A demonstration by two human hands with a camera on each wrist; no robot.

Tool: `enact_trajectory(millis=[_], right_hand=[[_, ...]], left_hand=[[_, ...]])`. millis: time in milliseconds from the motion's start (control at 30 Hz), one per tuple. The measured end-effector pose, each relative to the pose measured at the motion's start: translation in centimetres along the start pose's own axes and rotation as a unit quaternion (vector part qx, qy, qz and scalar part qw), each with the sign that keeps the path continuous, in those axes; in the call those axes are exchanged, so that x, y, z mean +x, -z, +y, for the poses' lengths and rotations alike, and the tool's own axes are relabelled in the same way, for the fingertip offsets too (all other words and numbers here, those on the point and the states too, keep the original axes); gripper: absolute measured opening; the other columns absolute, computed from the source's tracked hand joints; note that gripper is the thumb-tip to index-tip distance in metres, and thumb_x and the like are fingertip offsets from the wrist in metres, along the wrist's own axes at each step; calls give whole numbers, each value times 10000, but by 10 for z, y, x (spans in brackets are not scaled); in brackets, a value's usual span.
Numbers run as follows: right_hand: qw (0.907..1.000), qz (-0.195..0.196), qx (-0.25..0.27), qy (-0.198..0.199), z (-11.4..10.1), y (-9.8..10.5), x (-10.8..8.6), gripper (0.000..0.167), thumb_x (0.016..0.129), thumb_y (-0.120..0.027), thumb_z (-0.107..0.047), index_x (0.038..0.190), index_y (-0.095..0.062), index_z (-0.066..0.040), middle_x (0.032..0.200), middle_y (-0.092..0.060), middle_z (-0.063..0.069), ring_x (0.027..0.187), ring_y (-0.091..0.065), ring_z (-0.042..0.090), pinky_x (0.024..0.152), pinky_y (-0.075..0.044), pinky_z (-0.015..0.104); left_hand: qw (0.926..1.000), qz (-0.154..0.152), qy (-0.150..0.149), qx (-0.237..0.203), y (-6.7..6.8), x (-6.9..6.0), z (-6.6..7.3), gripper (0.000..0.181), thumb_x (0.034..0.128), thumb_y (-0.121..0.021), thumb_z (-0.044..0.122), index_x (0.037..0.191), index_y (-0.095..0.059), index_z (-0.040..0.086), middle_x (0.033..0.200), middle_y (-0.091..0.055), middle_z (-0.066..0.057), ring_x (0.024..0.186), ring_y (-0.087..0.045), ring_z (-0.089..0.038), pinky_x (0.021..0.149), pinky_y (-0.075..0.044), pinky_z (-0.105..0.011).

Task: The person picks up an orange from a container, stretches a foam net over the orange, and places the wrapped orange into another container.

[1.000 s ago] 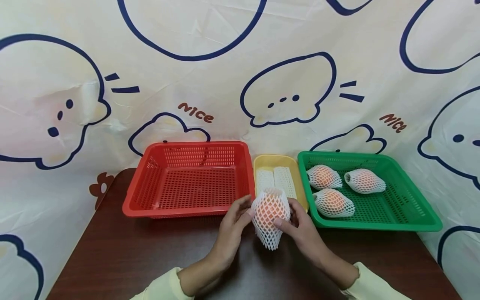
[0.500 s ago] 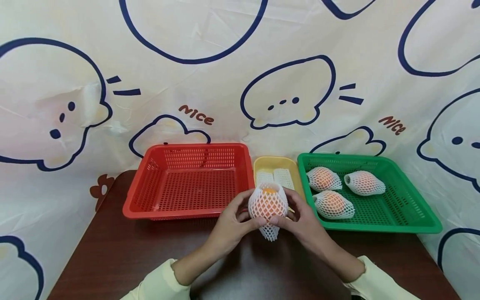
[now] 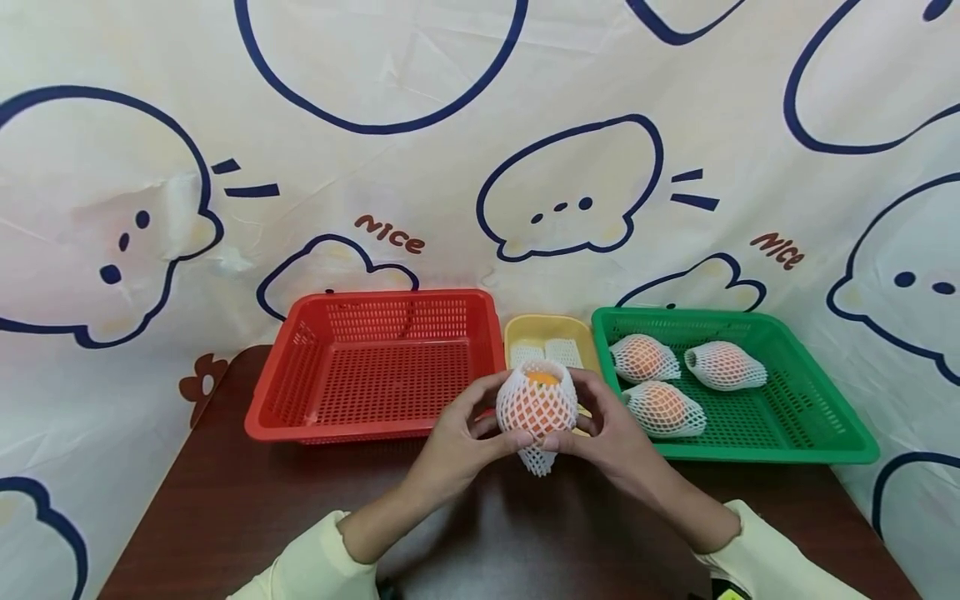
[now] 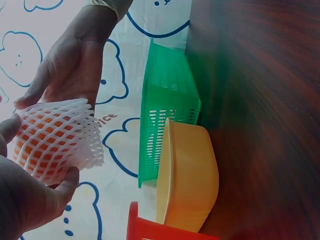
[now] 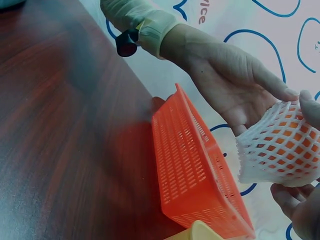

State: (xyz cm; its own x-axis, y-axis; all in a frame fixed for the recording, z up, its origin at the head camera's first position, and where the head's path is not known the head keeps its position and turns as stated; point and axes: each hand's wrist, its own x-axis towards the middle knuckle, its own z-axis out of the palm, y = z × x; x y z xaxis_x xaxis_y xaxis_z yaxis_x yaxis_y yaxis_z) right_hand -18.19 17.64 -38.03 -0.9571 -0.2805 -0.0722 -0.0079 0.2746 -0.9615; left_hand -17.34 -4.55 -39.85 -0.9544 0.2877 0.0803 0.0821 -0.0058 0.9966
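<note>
An orange [image 3: 543, 378] in a white foam net sleeve [image 3: 537, 410] is held up over the table between both hands. My left hand [image 3: 459, 440] grips it from the left, thumb on the near side. From the right, my right hand [image 3: 609, 427] holds it the same way, the two thumbs close together. The sleeve's upper end gapes and bares the top of the fruit; its narrow end hangs below the thumbs. In the left wrist view the netting [image 4: 55, 140] wraps the fruit's sides, with fingers of both hands against it.
A red basket [image 3: 375, 429] stands at the left. Behind the hands, a small yellow basket [image 3: 551, 321] holds white foam sleeves [image 3: 564, 352]. To the right, a green basket [image 3: 787, 454] holds three net-wrapped fruits [image 3: 663, 408]. A patterned cloth hangs behind the table.
The sleeved orange has tilted, so its open end and the fruit's top now face the camera. Both hands have shifted their grip, and the thumbs have come together in front.
</note>
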Motion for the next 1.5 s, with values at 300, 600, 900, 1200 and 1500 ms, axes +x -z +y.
enact_trajectory(millis=[300,600,900,1200,1500], right_hand=[[9994,-120,-34,322,-2,0,3,847,865,-841,-277,1542,-345,-161,1579,-434,98,1445,-429,326,1158,-409,528],[9993,-259,-227,172,-5,1,5,847,858,-842,-323,1541,-370,-157,1522,-472,109,1350,-512,327,1136,-430,501],[9991,-271,-282,158,-7,2,5,822,853,-849,-314,1516,-385,-173,1511,-467,103,1347,-511,318,1143,-426,515],[9786,385,-1898,693,-4,27,3,862,825,-870,-377,1502,-383,-161,1447,-484,83,1264,-504,277,1076,-472,561],[8855,1044,-4368,1189,24,125,15,847,767,-899,-198,1449,-433,-14,1383,-458,254,1202,-460,411,906,-527,662]], left_hand=[[10000,-1,11,82,5,0,3,736,837,-870,206,1477,-505,214,1473,-534,-11,1348,-525,-213,1093,-499,-329],[9998,7,43,172,7,3,4,727,839,-868,219,1473,-512,214,1438,-560,-7,1320,-544,-206,1092,-503,-353],[9999,-87,95,91,8,4,4,736,838,-870,225,1480,-511,212,1465,-547,-11,1343,-534,-217,1089,-504,-355],[9910,-631,37,1176,-1,10,1,849,878,-784,430,1584,-361,221,1598,-437,20,1450,-466,-197,1154,-443,-453],[8870,-1261,-1583,4150,-38,36,-14,566,1027,-591,429,1511,-494,151,1489,-577,-26,1395,-524,-187,1155,-446,-400]])
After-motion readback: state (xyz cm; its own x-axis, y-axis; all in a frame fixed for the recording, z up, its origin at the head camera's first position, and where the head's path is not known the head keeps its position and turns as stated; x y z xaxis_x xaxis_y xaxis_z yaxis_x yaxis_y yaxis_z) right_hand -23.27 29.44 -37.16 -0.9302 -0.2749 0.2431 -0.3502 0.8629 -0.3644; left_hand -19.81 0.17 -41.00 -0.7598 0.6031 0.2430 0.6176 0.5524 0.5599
